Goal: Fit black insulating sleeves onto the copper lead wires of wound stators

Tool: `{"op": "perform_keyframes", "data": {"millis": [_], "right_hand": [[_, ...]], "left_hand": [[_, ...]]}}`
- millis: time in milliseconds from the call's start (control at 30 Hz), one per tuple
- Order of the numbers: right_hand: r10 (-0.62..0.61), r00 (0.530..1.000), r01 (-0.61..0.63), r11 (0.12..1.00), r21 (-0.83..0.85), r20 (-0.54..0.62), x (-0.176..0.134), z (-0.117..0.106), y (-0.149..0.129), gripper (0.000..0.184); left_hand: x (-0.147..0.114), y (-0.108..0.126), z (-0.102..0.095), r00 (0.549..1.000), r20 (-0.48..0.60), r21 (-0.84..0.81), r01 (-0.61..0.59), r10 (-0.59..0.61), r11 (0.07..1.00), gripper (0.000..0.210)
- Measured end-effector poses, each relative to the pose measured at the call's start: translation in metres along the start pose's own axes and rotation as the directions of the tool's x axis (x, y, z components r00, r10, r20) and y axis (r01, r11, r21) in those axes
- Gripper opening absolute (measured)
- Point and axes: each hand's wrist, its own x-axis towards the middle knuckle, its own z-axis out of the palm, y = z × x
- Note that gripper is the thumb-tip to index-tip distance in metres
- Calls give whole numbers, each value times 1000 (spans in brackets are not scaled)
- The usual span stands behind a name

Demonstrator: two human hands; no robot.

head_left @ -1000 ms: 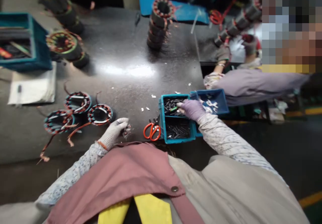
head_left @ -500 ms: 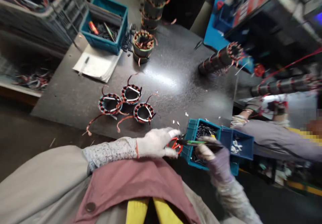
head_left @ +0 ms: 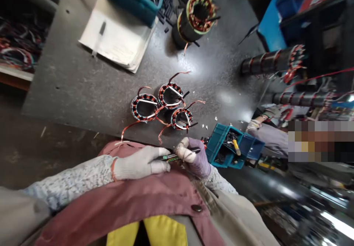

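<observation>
Close in front of my apron, a slim black-and-green tool [head_left: 170, 157] lies between my two hands; its exact kind is unclear. My left hand [head_left: 143, 163], in a white glove, pinches its left end between thumb and fingers. The fingers of my right hand [head_left: 193, 155], in a purple and white glove, are curled round the other end, with a dark tip sticking out to the right. Just beyond stand three wound stator rings, a left one [head_left: 144, 107], a rear one [head_left: 170, 95] and a right one [head_left: 181, 118], with copper leads and white sleeves.
Teal bins [head_left: 217, 142] with black pieces and a yellow-handled tool stand at the table's right front edge. A larger stator [head_left: 190, 21], a notepad [head_left: 116, 32] with a pen and a teal box [head_left: 132, 2] are farther back. A co-worker's arm [head_left: 269, 137] is at right.
My right hand has come left from over the bins, carrying the black-and-green tool. My left hand has left the red-handled tool and now grips the slim one. The view has shifted closer.
</observation>
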Motion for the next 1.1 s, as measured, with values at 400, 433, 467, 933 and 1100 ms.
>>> {"op": "perform_keyframes", "data": {"millis": [400, 433, 467, 933, 1100], "right_hand": [[-251, 924, -41, 683, -729, -288, 107, -56, 20, 26], [-242, 930, -61, 642, -765, -277, 112, -55, 26, 26], [-239, 932, -77, 604, -793, -272, 116, -55, 31, 26], [-491, 855, 144, 534, -833, -167, 110, -41, -35, 28], [-488, 873, 191, 355, -915, -7, 146, -19, -64, 23]], "left_hand": [[-53, -31, -71, 812, -438, -422, 195, -387, 886, 47], [-52, -31, -71, 797, -457, -435, 186, -394, 881, 47], [-52, -32, -72, 782, -472, -451, 185, -408, 873, 46], [-56, -41, -78, 728, -530, -535, 111, -434, 838, 39], [-65, -43, -80, 754, -538, -468, 104, -376, 877, 41]]}}
